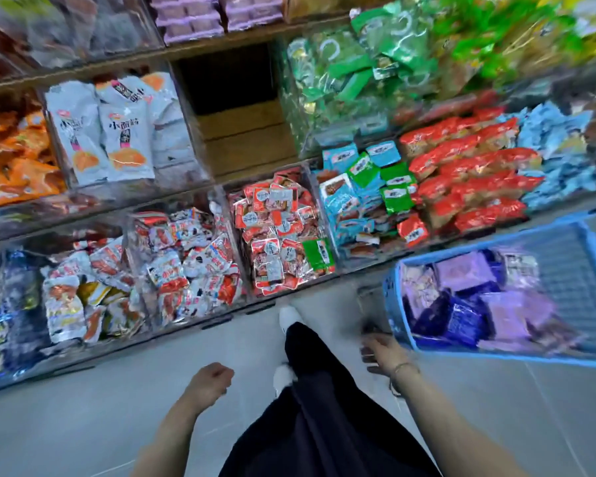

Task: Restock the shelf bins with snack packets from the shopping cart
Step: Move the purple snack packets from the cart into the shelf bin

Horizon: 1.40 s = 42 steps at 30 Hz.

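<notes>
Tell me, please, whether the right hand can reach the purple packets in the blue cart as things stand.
Probably yes: the right hand hangs just beside the blue cart, whose top is open, and nothing covers the purple packets.

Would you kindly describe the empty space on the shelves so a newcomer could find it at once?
On the snack shelves, find the bin of white packets and the bin of green packets. Between them sits one empty bay. Unlike its neighbours, it holds no packets, showing only bare wood and a dark back.
</notes>
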Tool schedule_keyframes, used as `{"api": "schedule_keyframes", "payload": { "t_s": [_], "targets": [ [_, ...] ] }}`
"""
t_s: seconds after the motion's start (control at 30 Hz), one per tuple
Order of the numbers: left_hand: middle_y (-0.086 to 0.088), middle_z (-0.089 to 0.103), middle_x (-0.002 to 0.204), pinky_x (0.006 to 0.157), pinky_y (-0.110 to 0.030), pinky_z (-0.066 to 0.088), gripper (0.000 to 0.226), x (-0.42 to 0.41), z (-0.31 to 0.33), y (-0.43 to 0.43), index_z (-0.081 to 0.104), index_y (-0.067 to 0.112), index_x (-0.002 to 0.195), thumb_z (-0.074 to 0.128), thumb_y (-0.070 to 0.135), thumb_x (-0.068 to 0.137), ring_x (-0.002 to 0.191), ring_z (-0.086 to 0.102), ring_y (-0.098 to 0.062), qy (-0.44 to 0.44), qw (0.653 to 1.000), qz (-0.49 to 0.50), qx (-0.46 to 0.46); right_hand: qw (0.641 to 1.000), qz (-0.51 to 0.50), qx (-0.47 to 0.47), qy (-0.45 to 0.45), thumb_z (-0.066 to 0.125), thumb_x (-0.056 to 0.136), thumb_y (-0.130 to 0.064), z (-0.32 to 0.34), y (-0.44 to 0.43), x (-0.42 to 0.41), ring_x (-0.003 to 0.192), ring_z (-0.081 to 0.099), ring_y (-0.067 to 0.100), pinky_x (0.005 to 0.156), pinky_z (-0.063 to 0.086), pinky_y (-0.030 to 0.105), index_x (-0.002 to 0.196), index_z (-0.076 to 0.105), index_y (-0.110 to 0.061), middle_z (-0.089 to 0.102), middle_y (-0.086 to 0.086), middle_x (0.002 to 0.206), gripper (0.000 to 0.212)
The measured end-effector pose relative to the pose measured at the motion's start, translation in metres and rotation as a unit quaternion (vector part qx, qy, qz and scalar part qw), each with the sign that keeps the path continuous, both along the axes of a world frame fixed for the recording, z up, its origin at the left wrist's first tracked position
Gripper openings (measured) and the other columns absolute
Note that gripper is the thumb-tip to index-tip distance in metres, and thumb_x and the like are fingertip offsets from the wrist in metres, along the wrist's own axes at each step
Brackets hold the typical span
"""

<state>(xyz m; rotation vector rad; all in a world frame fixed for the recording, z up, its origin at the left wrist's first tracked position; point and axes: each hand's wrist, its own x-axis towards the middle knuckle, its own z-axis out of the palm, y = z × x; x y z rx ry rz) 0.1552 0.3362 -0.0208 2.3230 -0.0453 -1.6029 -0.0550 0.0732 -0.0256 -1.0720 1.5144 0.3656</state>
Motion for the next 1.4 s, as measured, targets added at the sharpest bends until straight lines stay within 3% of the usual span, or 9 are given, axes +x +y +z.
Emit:
{"api": "schedule_keyframes", "payload": {
  "t_s": [0.2,0.43,0.57,0.77,0.87,1.0,1.17,1.27,1.4],
  "targets": [
    [-0.008,0.062,0.091,0.059,-0.026,0.033,0.014,-0.039,-0.007,-0.011,0.058,0.007,0.096,0.052,0.020,0.096,0.074,0.057,-0.019,0.028,0.999,0.039,0.003,0.995,-0.099,0.016,-0.019,0.044,0.095,-0.010,-0.002,0.005,-0.082,0.058,0.044,0.015,0.058,0.033,0.023,0.078,0.046,-0.015,0.045,0.005,0.068,0.017],
    [-0.005,0.061,0.090,0.060,-0.026,0.034,0.017,-0.091,0.005,-0.097,0.059,0.007,0.101,0.050,0.020,0.095,0.074,0.055,-0.019,0.022,0.998,-0.014,-0.052,0.982,-0.168,-0.081,-0.020,0.044,0.096,-0.011,0.004,-0.049,-0.165,0.063,0.047,0.016,0.059,0.036,0.025,0.095,0.051,-0.007,0.050,0.006,0.075,0.009],
    [-0.007,0.062,0.093,0.061,-0.026,0.036,0.016,-0.134,0.003,-0.168,0.059,0.006,0.101,0.050,0.019,0.095,0.076,0.057,-0.020,0.010,0.995,-0.041,-0.087,0.975,-0.183,-0.120,-0.027,0.042,0.096,-0.008,0.010,-0.104,-0.201,0.058,0.042,0.016,0.055,0.033,0.023,0.086,0.051,-0.009,0.047,0.010,0.076,0.013],
    [-0.011,0.059,0.097,0.059,-0.026,0.042,0.014,-0.209,-0.023,-0.266,0.057,0.009,0.087,0.052,0.018,0.095,0.074,0.057,-0.022,-0.034,0.994,-0.026,-0.102,0.981,-0.075,-0.180,-0.005,0.047,0.092,-0.009,0.004,-0.202,-0.236,0.075,0.049,0.022,0.065,0.044,0.031,0.065,0.051,-0.012,0.057,0.012,0.070,0.028],
    [-0.012,0.062,0.112,0.083,-0.031,0.043,0.025,-0.235,-0.046,-0.300,0.057,0.007,0.112,0.056,0.025,0.094,0.099,0.059,-0.027,-0.066,0.995,-0.045,-0.065,0.982,-0.006,-0.185,0.019,0.049,0.091,-0.010,-0.009,-0.246,-0.249,0.084,0.057,0.030,0.083,0.047,0.041,0.076,0.057,-0.005,0.059,0.018,0.082,0.017],
    [-0.022,0.048,0.138,0.099,-0.031,0.039,0.062,-0.248,-0.067,-0.329,0.036,0.000,0.140,0.061,0.030,0.092,0.124,0.051,-0.031,-0.070,0.997,-0.001,-0.036,0.982,0.051,-0.177,0.048,0.057,0.089,-0.011,-0.036,-0.283,-0.261,0.106,0.058,0.031,0.079,0.040,0.027,0.111,0.060,0.003,0.062,0.020,0.113,0.026],
    [-0.018,0.049,0.140,0.085,-0.031,0.040,0.077,-0.241,-0.107,-0.354,0.021,0.006,0.149,0.062,0.036,0.090,0.120,0.054,-0.034,-0.080,0.996,0.033,-0.021,0.981,0.100,-0.156,0.058,0.060,0.086,-0.014,-0.080,-0.305,-0.256,0.103,0.060,0.033,0.091,0.048,0.039,0.103,0.059,0.002,0.063,0.018,0.105,0.023],
    [-0.015,0.060,0.120,0.071,-0.029,0.041,0.058,-0.240,-0.129,-0.367,0.043,0.009,0.134,0.063,0.038,0.088,0.093,0.060,-0.030,-0.098,0.993,0.063,-0.017,0.973,0.111,-0.160,0.120,0.073,0.075,-0.029,-0.107,-0.308,-0.247,0.126,0.041,0.031,0.111,0.032,0.041,0.134,0.038,0.000,0.043,0.020,0.136,0.075],
    [-0.012,0.060,0.084,0.055,-0.029,0.037,0.030,-0.240,-0.146,-0.374,0.057,0.002,0.099,0.059,0.031,0.091,0.071,0.060,-0.029,-0.152,0.985,0.082,0.007,0.940,0.180,-0.203,0.206,0.079,0.064,-0.048,-0.128,-0.303,-0.234,0.133,0.031,0.034,0.106,0.033,0.042,0.143,0.012,0.001,0.024,0.019,0.146,0.115]
  ]
}}
